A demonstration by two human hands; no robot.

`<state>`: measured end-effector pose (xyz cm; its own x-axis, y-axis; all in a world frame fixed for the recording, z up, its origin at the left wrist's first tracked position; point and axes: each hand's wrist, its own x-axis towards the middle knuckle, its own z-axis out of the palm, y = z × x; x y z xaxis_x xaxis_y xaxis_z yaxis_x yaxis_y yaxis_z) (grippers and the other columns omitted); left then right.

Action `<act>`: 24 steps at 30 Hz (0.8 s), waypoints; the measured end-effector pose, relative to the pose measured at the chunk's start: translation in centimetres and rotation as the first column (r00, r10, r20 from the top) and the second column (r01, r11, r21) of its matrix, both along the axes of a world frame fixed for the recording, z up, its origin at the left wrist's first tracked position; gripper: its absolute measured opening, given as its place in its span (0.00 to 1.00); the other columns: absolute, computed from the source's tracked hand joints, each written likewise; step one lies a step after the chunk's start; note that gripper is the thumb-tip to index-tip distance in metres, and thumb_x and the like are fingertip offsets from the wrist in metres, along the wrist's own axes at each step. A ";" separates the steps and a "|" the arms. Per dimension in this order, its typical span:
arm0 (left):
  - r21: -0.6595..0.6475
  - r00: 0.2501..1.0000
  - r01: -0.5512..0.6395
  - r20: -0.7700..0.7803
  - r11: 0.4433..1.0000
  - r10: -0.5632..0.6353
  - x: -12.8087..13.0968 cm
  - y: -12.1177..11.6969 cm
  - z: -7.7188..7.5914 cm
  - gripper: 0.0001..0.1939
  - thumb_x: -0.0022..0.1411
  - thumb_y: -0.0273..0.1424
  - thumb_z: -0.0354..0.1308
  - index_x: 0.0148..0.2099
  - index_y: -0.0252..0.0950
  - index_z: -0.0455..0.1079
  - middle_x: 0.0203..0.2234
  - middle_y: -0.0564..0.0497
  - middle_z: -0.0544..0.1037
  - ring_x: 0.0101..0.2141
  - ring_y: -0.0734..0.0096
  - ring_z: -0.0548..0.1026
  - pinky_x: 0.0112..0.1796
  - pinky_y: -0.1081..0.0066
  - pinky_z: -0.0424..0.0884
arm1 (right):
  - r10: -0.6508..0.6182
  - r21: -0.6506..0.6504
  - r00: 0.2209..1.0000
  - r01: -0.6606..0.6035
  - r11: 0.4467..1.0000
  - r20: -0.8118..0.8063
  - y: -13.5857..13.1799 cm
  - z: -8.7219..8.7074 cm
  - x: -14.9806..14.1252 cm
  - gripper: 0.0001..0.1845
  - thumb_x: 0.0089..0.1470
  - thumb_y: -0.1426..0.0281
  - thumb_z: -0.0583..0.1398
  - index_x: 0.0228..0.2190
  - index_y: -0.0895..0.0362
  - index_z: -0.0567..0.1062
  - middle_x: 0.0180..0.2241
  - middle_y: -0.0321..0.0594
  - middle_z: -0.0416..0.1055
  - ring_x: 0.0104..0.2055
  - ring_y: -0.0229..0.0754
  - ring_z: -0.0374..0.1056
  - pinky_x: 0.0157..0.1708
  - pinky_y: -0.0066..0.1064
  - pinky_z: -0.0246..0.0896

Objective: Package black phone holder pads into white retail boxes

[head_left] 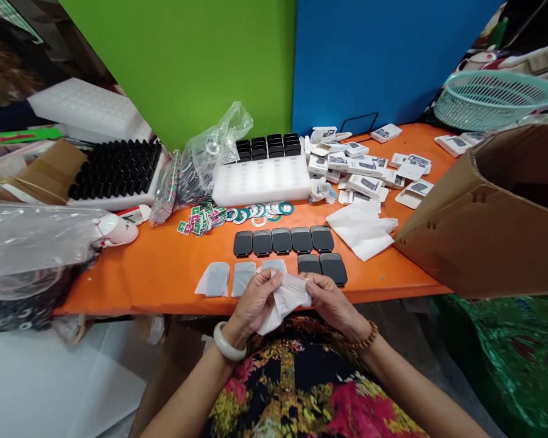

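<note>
Both hands pinch a thin white wrapping bag (288, 298) over the front edge of the orange table. My left hand (256, 304) grips its left side, and my right hand (331, 301) its upper right corner; whether anything is inside I cannot tell. Beyond the hands lies a row of flat black devices (282, 241). A pair of the same black devices (332, 269) sits just past my right hand. To the left, white-wrapped devices (217, 280) lie in a row, one partly behind my left hand.
A stack of white wrapping sheets (363, 231) lies at right, before a pile of small printed boxes (365, 176). A cardboard box (484, 231) borders the right side. White foam (261, 180), ring stickers (260, 213) and a black-filled tray (119, 170) stand farther back.
</note>
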<state>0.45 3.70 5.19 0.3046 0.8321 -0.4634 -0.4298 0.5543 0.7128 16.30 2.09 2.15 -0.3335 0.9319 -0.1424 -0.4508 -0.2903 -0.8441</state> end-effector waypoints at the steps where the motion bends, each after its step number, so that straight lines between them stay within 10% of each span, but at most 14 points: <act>1: -0.027 0.999 0.035 0.008 0.999 -0.035 0.0 -0.1 0.2 0.20 0.45 0.41 0.70 0.26 0.33 0.66 0.18 0.57 0.68 0.20 0.80 0.64 0.25 0.77 0.62 | 0.043 -0.014 0.999 -0.044 0.999 -0.017 -0.3 -0.2 0.2 0.23 0.50 0.51 0.62 0.20 0.57 0.66 0.22 0.33 0.59 0.24 0.34 0.52 0.25 0.27 0.48; 5: 0.067 0.944 0.299 -0.168 0.952 -0.285 -1.1 0.2 0.7 0.22 0.51 0.48 0.63 0.27 0.33 0.64 0.18 0.57 0.65 0.19 0.80 0.60 0.22 0.77 0.57 | 0.144 0.071 0.986 -0.150 0.986 0.084 -0.9 -0.5 1.5 0.23 0.53 0.52 0.60 0.20 0.58 0.66 0.24 0.34 0.60 0.26 0.35 0.55 0.27 0.27 0.51; 9: 0.245 0.671 0.648 -0.632 0.721 -0.388 -2.7 1.4 1.3 0.14 0.56 0.39 0.61 0.28 0.33 0.68 0.21 0.56 0.66 0.24 0.77 0.61 0.26 0.75 0.56 | 0.091 0.214 0.904 -0.195 0.957 0.417 -0.1 -0.3 3.2 0.19 0.59 0.57 0.56 0.22 0.57 0.69 0.28 0.37 0.65 0.30 0.37 0.61 0.32 0.29 0.57; 14: 0.232 0.305 0.865 -0.947 0.445 -0.100 -3.1 1.8 1.8 0.08 0.61 0.29 0.54 0.29 0.35 0.68 0.30 0.51 0.70 0.35 0.68 0.67 0.39 0.69 0.62 | -0.320 0.495 0.487 -0.285 0.821 0.812 2.2 -1.0 4.8 0.14 0.57 0.64 0.58 0.45 0.53 0.71 0.44 0.45 0.70 0.44 0.48 0.65 0.44 0.41 0.61; 18: 0.139 0.174 0.944 -0.980 0.298 -0.094 -3.0 1.2 1.4 0.06 0.63 0.27 0.52 0.32 0.35 0.66 0.33 0.50 0.70 0.36 0.67 0.68 0.40 0.69 0.63 | -0.418 0.412 0.104 -0.490 0.768 0.902 3.6 -1.1 5.3 0.22 0.50 0.67 0.63 0.47 0.55 0.67 0.45 0.49 0.71 0.45 0.55 0.64 0.43 0.46 0.59; 24: 0.113 0.145 0.968 -0.981 0.226 -0.130 -3.1 0.8 2.0 0.08 0.64 0.24 0.47 0.32 0.36 0.64 0.32 0.50 0.69 0.35 0.68 0.69 0.38 0.70 0.63 | -0.357 0.273 -0.034 -0.578 0.769 0.934 5.0 -0.4 4.9 0.25 0.46 0.64 0.67 0.45 0.56 0.67 0.39 0.46 0.68 0.40 0.52 0.62 0.38 0.39 0.56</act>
<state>-2.64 4.50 7.18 0.7533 0.5960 -0.2782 0.6217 -0.5072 0.5968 21.23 7.14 1.74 -0.4115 0.9111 -0.0240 0.8712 0.3855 -0.3042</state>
